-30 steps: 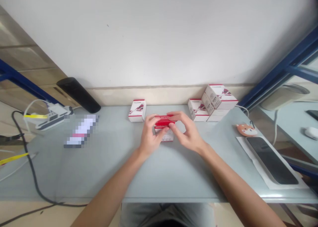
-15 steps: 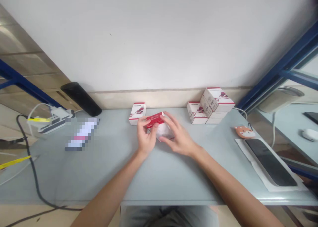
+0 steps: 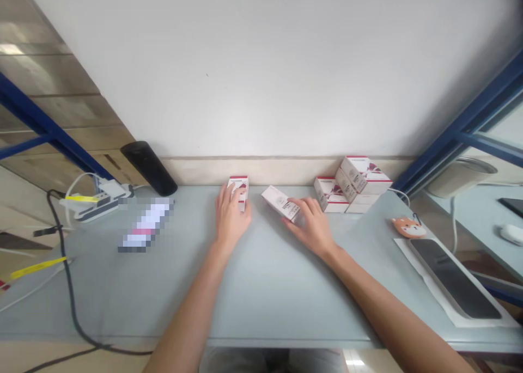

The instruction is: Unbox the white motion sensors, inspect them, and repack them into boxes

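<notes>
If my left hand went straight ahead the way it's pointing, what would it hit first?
The red-and-white box your left hand seems to touch comes first; beyond it, probably the beige wall strip, though depth is unclear.

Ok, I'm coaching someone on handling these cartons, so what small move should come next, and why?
I'd probably secure the left hand's grip on the red-edged carton: its fingers lie over that carton, though how firmly is unclear, while the right hand holds the angled white carton, so only the left has a grip to settle.
</notes>
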`<state>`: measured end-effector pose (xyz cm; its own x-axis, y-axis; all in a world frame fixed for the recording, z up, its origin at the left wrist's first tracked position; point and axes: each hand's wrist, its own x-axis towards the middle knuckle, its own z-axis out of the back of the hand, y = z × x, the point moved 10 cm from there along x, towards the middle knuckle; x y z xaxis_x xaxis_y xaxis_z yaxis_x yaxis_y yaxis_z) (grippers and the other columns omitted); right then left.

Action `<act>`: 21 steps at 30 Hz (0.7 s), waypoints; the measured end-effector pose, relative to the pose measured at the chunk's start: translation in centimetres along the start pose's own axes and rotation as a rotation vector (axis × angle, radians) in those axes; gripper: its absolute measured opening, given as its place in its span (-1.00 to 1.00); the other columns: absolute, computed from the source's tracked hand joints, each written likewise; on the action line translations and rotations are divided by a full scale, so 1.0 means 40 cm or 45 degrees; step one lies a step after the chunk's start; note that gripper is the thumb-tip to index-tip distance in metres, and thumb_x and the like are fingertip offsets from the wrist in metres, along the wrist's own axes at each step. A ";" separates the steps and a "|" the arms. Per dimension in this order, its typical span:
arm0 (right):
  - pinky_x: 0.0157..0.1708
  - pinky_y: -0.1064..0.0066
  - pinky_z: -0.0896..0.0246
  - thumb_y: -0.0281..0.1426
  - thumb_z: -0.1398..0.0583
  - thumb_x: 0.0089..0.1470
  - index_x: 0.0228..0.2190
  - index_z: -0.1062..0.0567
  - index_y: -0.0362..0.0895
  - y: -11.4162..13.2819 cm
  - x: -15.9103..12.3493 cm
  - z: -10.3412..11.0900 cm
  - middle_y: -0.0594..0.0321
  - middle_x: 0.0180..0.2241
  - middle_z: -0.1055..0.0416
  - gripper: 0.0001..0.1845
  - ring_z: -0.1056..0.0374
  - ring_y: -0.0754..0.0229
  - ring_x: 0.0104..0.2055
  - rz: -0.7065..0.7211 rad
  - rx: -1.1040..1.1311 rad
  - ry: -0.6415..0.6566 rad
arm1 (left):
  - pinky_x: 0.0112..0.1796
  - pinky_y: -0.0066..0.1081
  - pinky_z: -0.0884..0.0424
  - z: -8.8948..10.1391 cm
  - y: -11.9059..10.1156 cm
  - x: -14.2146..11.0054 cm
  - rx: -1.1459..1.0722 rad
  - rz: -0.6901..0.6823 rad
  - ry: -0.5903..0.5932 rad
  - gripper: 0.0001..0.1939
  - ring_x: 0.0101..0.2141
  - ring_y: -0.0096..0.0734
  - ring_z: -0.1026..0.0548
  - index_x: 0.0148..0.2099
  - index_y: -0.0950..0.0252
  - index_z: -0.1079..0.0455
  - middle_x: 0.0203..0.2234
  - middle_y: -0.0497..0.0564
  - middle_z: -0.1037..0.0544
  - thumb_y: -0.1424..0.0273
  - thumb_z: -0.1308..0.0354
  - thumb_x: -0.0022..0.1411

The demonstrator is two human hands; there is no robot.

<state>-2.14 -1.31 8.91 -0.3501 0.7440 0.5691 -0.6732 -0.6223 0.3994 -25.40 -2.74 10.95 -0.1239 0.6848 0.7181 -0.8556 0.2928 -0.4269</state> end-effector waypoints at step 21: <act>0.08 0.06 -0.30 -0.12 -0.35 0.23 0.22 -0.50 -0.02 0.119 0.143 -0.268 0.00 0.04 -0.41 -0.41 -0.33 -0.11 0.07 0.174 -0.050 0.146 | 0.32 -0.14 -0.33 -0.030 0.180 -0.028 -0.144 0.183 0.523 -0.30 0.30 -0.09 -0.41 0.40 0.03 -0.30 0.37 0.00 -0.37 0.45 -0.29 0.25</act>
<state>-14.33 2.58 6.35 -0.5104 0.6776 0.5294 -0.6383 -0.7111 0.2947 -30.80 -0.59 6.42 -0.0083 0.9253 0.3792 -0.7812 0.2307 -0.5801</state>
